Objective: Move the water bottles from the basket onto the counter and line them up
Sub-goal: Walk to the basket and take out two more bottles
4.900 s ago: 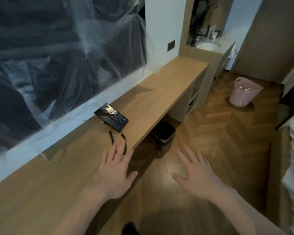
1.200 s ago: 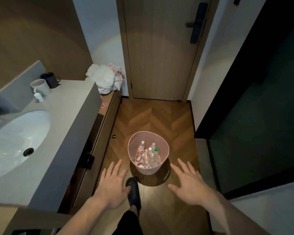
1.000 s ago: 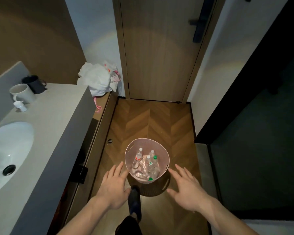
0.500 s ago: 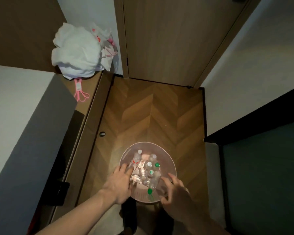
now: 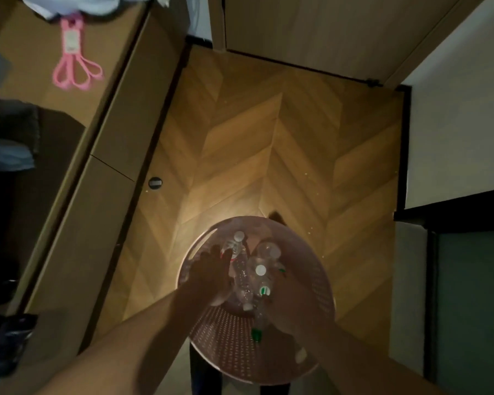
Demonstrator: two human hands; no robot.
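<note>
Bottles (image 5: pixel 248 269) in pink basket (image 5: pixel 320 283), between both hands' fingers (image 5: pixel 211 256).

Dim, soft-focus, one warm floor glow

Basket (image 5: pixel 231 332): pale pink w/ dotted perforation pattern. Bottles (image 5: pixel 241 276) inside: clear, w/ white caps (image 5: pixel 260 270) and green caps (image 5: pixel 256 335); one has red on its label. Floor (image 5: pixel 240 155): tan wood, herringbone pattern. Cabinet (image 5: pixel 97 155): light brown. Loops (image 5: pixel 74 70) on shelf: bright pink. Door (image 5: pixel 311 27): brown wood grain.
</note>
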